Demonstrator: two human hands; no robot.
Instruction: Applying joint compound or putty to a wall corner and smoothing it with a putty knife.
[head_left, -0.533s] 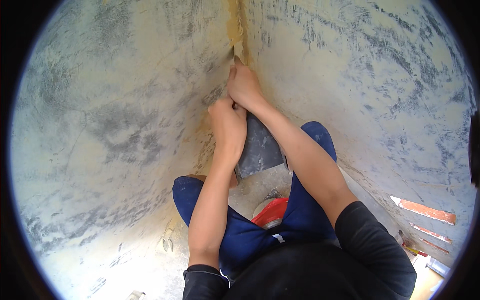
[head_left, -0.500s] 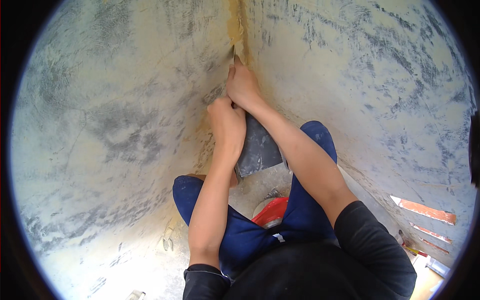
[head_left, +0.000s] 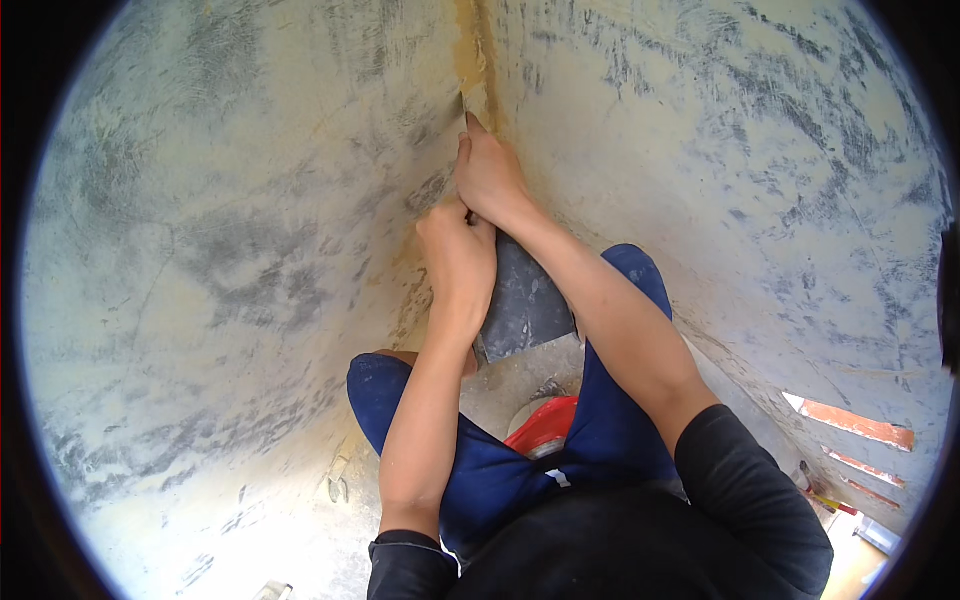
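Note:
My right hand (head_left: 490, 172) is closed round a putty knife (head_left: 462, 103), its index finger stretched toward the wall corner. Only a thin, dark edge of the blade shows, close to the left wall beside the corner. Just below, my left hand (head_left: 460, 248) is closed at the upper end of a dark grey, trapezoid-shaped plate (head_left: 527, 300), the two hands touching or nearly so. The plate widens downward between my knees and carries pale smears. Its handle, if any, is hidden by the hands. Yellowish-brown filler (head_left: 470, 50) runs up the corner above the blade.
Pale walls with dark smudges, left wall (head_left: 250, 200) and right wall (head_left: 680, 150), meet close ahead. A red container (head_left: 541, 425) stands on the floor between my legs. Openings showing orange-red strips (head_left: 860, 424) are low at right. A light object (head_left: 272, 591) lies at lower left.
Both hands and the grey plate have shifted slightly to the right and down. The putty knife's blade edge sits slightly lower and farther left. Both grips stay closed.

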